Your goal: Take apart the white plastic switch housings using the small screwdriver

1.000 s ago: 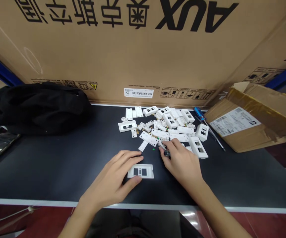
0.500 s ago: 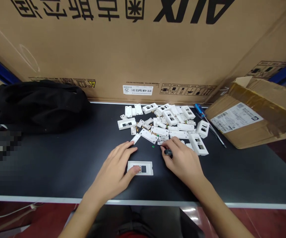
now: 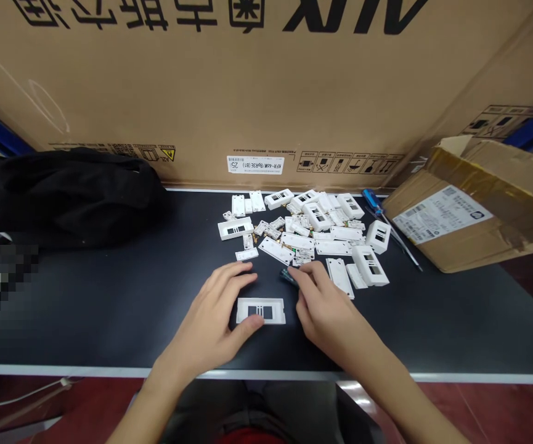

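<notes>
A white rectangular plastic housing (image 3: 273, 311) with window-like cut-outs lies on the dark tabletop before me. My left hand (image 3: 220, 311) rests beside it, fingers spread and open, its thumb over the housing's lower left edge. To the housing's upper right, my right hand (image 3: 324, 299) pinches a small dark object (image 3: 286, 276); its exact kind is too small to make out. Just beyond both hands are white plates (image 3: 276, 251), small white parts (image 3: 273, 231) and more housings (image 3: 370, 266) in a loose heap. A narrow white strip (image 3: 246, 254) lies near my left fingertips.
A blue-handled screwdriver (image 3: 372, 200) lies right of the heap, next to an open cardboard box (image 3: 451, 216). Black cloth (image 3: 67, 197) is piled at the left. A large printed carton (image 3: 178, 92) stands along the table's back edge.
My right hand has shifted slightly left with the dark object, over where a small green bit lay. The narrow white strip now lies apart from my left fingertips. The housing remains in place.
</notes>
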Tool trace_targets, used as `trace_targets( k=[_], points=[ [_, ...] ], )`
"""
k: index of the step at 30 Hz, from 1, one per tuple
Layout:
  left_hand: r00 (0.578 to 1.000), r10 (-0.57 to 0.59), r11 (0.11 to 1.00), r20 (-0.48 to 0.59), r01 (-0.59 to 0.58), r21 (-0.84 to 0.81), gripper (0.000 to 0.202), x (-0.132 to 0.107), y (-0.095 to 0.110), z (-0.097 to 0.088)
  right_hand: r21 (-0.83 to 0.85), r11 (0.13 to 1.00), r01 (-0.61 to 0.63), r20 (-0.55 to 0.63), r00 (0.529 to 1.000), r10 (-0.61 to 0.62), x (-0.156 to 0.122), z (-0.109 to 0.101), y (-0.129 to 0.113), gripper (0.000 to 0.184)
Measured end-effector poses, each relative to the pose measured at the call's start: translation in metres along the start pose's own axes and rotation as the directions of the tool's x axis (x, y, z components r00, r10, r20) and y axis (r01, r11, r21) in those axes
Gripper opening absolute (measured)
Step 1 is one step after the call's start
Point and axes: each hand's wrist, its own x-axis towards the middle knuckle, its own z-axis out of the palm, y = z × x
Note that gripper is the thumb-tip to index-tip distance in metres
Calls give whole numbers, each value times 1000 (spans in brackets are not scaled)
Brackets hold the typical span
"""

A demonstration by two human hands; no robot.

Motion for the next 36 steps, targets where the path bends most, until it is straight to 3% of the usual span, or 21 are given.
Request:
trace_targets(
  k=[6,11,18,23,26,31,36],
  points=[
    [991,107,994,79,-105,-28,31,2,7,-2,-14,998,57,31,998,-57,0,5,7,33],
    [983,123,991,138,-116,-60,30,3,7,-1,-63,995,74,44,996,-71,11,-8,14,24],
    [979,126,991,163,-117,-62,31,3,7,-1,-51,991,122,126,985,-115,64,-16,21,28],
    [982,117,993,151,-111,-47,31,4,8,-1,-63,925,373,223,909,-352,112,3,11,46],
    [980,121,992,156,-114,-51,32,4,8,-2,-78,893,442,281,869,-406,129,10,8,41],
    [977,134,990,166,-126,-58,32,4,7,-2,-89,897,432,314,867,-386,138,11,6,21],
    [977,124,992,171,-118,-44,32,5,7,-2,-34,914,403,288,880,-378,139,6,9,14]
  ],
)
